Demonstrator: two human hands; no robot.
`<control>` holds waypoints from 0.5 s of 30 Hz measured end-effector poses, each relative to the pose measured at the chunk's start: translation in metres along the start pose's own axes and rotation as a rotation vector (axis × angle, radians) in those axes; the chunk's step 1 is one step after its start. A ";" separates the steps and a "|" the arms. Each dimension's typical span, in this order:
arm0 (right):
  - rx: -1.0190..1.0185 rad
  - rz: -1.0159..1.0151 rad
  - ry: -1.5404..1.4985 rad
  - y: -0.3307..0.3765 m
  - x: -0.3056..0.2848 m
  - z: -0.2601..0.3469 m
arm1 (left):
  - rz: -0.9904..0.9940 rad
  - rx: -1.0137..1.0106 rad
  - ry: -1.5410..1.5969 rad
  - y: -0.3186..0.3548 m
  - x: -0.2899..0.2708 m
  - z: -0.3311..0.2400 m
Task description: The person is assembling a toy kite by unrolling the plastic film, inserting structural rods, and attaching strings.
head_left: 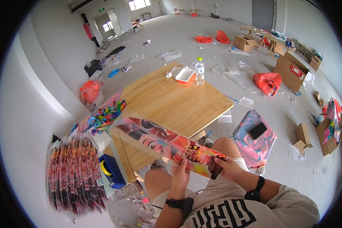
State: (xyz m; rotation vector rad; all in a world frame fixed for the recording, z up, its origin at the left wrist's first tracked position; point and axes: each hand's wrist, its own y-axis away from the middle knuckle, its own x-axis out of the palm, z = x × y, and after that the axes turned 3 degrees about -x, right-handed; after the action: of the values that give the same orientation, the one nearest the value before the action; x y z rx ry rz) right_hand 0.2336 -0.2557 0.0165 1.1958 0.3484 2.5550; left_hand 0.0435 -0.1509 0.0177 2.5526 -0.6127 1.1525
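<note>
Right in front of the seated person, straight ahead counting as twelve o'clock, the printed strip [171, 144] lies across both hands above the lap, slanting from the right hand away toward ten o'clock. It is long, narrow and glossy, with crisp edges, and it looks layered or folded. Its far half carries a big cartoon face in pinks and reds, with one wide eye, dark strokes and grey-white patches; nearer comes a round, dark, patterned disc, then hot orange and yellow. Clear film sticks out past the far end. The near end is dark brown and shiny; whether that piece is separate I cannot tell. The left hand [180, 174] pinches the lower edge, thumb up, its other fingers mostly hidden. The right hand [227, 168] is closed on the brown end, thumb on top, fingertips out of sight beneath. At one o'clock a black phone [258, 131] rests on a pink-and-blue printed cover [247, 150]. At ten stands a blue holder [113, 173] with a yellow ring [105, 168], and just beyond it a thick row of similar sleeved prints [74, 173]. Past the strip, around eleven, spreads a wooden table [159, 100], bearing a white tray [185, 74] and a clear bottle [200, 73] toward twelve.
</note>
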 end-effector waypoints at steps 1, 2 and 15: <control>0.004 -0.003 0.002 0.000 0.002 0.000 | -0.015 0.007 -0.011 0.000 0.003 -0.001; 0.009 -0.004 0.004 0.000 0.005 -0.001 | -0.015 0.008 -0.011 0.000 0.001 -0.001; -0.038 -0.005 0.003 0.004 0.017 0.000 | -0.011 0.005 -0.081 0.008 0.002 0.005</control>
State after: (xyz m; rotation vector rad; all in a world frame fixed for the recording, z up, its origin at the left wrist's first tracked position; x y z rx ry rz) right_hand 0.2228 -0.2531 0.0293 1.1760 0.3026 2.5476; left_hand 0.0440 -0.1603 0.0161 2.6142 -0.6147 1.0521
